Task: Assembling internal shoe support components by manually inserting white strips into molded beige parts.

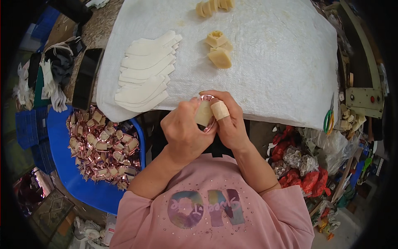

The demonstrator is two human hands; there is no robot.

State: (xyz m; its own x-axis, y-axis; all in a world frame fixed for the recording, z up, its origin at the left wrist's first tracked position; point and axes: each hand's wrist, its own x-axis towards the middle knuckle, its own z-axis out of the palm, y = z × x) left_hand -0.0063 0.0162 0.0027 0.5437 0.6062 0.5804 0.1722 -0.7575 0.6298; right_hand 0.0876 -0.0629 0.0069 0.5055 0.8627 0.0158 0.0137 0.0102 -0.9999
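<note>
In front of my chest, at the table's near edge, my left hand [182, 126] and my right hand [233, 124] are both closed round a small rounded piece with a shiny pink rim and a beige inside [204, 114]. Its exact kind does not show. Tan tape [220, 110] wraps one digit of my right hand. Beyond my hands, on the table, lie white curved cut-outs [145, 70], overlapping in a row. Beige cupped pieces [219, 58] are nested in a short stack, with another beige stack [215, 6] at the far edge.
A blue tub [93, 195] at my left holds many pink-and-beige pieces [101, 145]. A phone [88, 79] and gloves [52, 83] lie left of the white-covered table [273, 66]. Green-and-orange scissors [328, 121] hang at its right corner, near red and clear plastic bags [309, 180].
</note>
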